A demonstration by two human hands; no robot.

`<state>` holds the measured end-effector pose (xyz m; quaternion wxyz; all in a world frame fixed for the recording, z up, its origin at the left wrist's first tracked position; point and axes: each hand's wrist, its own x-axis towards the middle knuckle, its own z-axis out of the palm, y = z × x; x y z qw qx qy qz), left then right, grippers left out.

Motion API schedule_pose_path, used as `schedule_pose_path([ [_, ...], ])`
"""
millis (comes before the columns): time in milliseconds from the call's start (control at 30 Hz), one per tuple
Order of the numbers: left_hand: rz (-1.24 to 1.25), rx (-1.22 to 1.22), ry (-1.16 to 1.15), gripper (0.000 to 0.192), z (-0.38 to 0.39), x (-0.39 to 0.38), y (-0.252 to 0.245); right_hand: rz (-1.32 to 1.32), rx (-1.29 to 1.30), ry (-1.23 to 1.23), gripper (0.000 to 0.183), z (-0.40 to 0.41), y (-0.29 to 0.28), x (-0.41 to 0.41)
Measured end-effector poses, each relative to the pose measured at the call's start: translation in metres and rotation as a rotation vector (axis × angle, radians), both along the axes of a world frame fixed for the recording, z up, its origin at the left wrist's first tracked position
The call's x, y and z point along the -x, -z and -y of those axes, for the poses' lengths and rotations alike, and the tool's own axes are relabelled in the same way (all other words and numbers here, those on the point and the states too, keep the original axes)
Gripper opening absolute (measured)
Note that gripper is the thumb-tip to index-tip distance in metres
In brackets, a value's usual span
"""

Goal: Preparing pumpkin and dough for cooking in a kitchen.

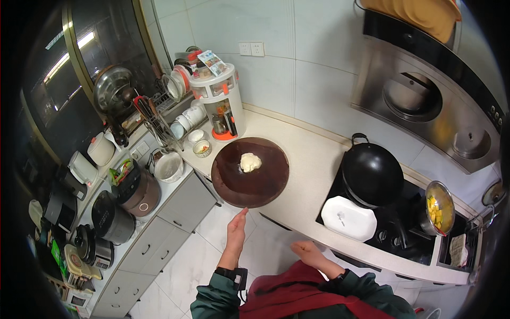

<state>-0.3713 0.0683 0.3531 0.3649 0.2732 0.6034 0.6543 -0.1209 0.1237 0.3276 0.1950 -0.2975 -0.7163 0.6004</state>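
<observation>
A round dark-brown chopping board (263,191) lies on the pale countertop, overhanging its front corner. On the board rests a small off-white lump of dough (250,162), with a darker, wet-looking patch around it. My left hand (236,231) is seen edge-on, its fingertips meeting the board's near rim in the picture; whether they touch it is unclear. Nothing shows in that hand. My right hand (306,251), its fingers curled in with nothing visible in them, hangs in front of the counter edge, to the right of the board.
Two small bowls, one of white contents (196,136) and one of chopped red and green bits (202,148), stand behind the board. Rightward, a black wok (372,173) and white plate (348,219) sit on the cooktop, near a steel bowl (428,223) of yellow pieces. Appliances line the left counter.
</observation>
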Motion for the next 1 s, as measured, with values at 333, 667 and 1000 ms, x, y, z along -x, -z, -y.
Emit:
schedule_pose_path([
  [333,-0.966,0.044,0.196,0.045,-0.075,0.101,0.038,0.100,-0.026,-0.032,0.029,-0.066,0.071,0.103],
  [667,-1.300,0.174,0.557,0.080,-0.191,0.188,0.030,0.160,0.008,0.372,0.035,-0.120,0.109,0.163],
  [1000,-1.450,0.011,1.025,0.101,-0.283,0.213,0.032,0.370,-0.055,0.640,0.040,-0.097,0.078,0.194],
])
